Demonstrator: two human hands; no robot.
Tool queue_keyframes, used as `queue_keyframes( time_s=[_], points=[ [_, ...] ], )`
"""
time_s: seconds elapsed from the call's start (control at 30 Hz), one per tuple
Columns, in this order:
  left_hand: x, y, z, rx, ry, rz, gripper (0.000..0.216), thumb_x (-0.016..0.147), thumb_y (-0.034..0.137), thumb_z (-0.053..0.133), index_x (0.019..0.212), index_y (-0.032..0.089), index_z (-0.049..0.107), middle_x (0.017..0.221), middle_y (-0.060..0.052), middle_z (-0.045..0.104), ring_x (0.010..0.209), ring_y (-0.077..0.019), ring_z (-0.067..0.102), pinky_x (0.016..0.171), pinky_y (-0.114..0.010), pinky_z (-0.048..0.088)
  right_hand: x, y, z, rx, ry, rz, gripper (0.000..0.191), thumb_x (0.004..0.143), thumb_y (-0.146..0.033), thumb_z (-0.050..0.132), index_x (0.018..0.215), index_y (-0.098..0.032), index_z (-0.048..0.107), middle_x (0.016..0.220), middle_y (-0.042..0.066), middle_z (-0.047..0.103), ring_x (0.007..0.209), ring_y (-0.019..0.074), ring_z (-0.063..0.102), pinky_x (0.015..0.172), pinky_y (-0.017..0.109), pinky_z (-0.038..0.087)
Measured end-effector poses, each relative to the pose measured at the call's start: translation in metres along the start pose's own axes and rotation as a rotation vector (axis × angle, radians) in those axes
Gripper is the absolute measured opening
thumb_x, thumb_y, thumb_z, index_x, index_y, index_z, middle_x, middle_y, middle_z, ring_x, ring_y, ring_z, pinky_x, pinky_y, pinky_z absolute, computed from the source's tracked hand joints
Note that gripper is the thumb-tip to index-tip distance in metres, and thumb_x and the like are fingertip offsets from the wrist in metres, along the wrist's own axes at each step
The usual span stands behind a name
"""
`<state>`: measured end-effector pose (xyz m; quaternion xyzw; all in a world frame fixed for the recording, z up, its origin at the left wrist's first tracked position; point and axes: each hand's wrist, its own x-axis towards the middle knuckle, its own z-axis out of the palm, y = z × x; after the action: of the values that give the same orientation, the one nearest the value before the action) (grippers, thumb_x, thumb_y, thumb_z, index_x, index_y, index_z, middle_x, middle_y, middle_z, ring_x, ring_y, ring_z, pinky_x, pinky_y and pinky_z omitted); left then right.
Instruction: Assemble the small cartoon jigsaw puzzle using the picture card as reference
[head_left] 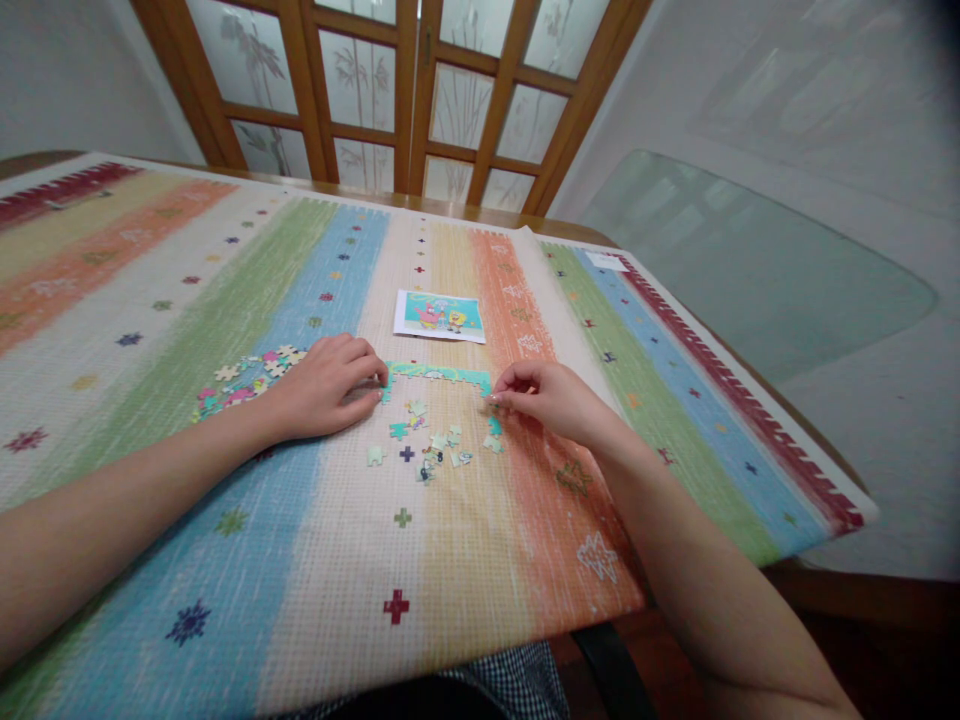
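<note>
Puzzle border [441, 374] lies flat on the worktop [360, 560] between the two hands, its joined top strip turning down at both ends. At its left end rests the left hand [334, 388], fingers loosely curled; I cannot tell whether it grips a piece. Thumb and forefinger of the right hand [546, 398] pinch together by the right end, though what is between them is too small to make out. Loose pieces [450, 448] sit inside and below the frame, with bare cloth from there to the near edge. A heap of pieces [238, 393] crowds the left wrist; the right side is freer. Just beyond the border lies a picture card [441, 316]. Striped cloth covers the worktop, and wood-framed glazed doors [405, 110] stand past its far edge.
</note>
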<state>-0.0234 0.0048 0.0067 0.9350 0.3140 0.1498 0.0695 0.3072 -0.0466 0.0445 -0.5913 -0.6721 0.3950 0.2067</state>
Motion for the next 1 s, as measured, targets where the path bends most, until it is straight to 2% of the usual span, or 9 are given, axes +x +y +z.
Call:
queue_keyframes(
  time_s=[0.13,0.23,0.37,0.57,0.7,0.8,1.0],
  points=[
    [0.0,0.0,0.0,-0.002,-0.001,-0.001,0.022,0.095,0.037,0.051,0.104,0.021,0.063,0.104,-0.008,0.06,0.098,-0.0265,0.053,0.087,-0.041,0.039,0.007,0.009,0.007,0.078,0.016,0.005,0.018,0.078,-0.034,0.074,0.081,-0.018,0.066,0.064,-0.002,0.062,0.057,0.0121,0.054,0.055,0.026,0.038],
    [0.0,0.001,0.0,0.008,0.002,0.008,0.022,0.096,0.037,0.049,0.103,0.021,0.063,0.104,-0.008,0.06,0.099,-0.0264,0.053,0.087,-0.041,0.038,0.012,0.015,0.012,0.095,0.057,0.002,0.024,0.076,-0.039,0.076,0.081,-0.018,0.065,0.065,-0.001,0.064,0.059,0.0127,0.055,0.057,0.027,0.039],
    [0.0,0.001,0.0,0.018,0.008,0.013,0.023,0.096,0.037,0.048,0.104,0.02,0.062,0.104,-0.009,0.06,0.099,-0.0269,0.053,0.087,-0.042,0.038,0.014,0.019,0.016,0.009,0.094,0.031,0.031,0.075,-0.046,0.077,0.078,-0.019,0.064,0.066,0.0,0.066,0.059,0.0135,0.055,0.055,0.026,0.037],
    [0.0,-0.001,0.001,0.02,0.001,0.005,0.022,0.096,0.037,0.05,0.104,0.021,0.062,0.105,-0.008,0.061,0.099,-0.0265,0.054,0.086,-0.042,0.039,0.014,0.022,0.019,-0.153,0.098,0.013,0.025,0.08,-0.043,0.074,0.078,-0.02,0.063,0.067,0.0,0.064,0.059,0.0133,0.052,0.054,0.027,0.035],
    [0.0,-0.001,0.001,0.013,0.003,0.008,0.021,0.095,0.037,0.05,0.104,0.021,0.063,0.105,-0.009,0.061,0.099,-0.0264,0.054,0.087,-0.042,0.039,0.014,0.022,0.015,-0.141,0.091,-0.018,0.021,0.084,-0.04,0.069,0.084,-0.02,0.065,0.072,0.001,0.064,0.062,0.0137,0.053,0.058,0.027,0.038],
    [0.0,-0.001,0.001,0.021,0.002,0.009,0.022,0.096,0.037,0.05,0.104,0.021,0.063,0.104,-0.009,0.061,0.098,-0.0265,0.054,0.087,-0.042,0.039,0.014,0.022,0.007,-0.107,0.071,-0.03,0.018,0.087,-0.037,0.064,0.089,-0.019,0.065,0.075,0.001,0.064,0.067,0.0146,0.055,0.062,0.028,0.041],
    [0.0,-0.002,0.001,0.023,0.002,0.017,0.022,0.096,0.037,0.05,0.104,0.021,0.063,0.104,-0.009,0.061,0.099,-0.0267,0.054,0.086,-0.041,0.039,0.009,0.018,-0.005,-0.044,-0.083,0.001,0.011,0.082,-0.029,0.068,0.086,-0.019,0.066,0.071,0.0,0.063,0.064,0.0138,0.055,0.061,0.028,0.041]
  ],
)
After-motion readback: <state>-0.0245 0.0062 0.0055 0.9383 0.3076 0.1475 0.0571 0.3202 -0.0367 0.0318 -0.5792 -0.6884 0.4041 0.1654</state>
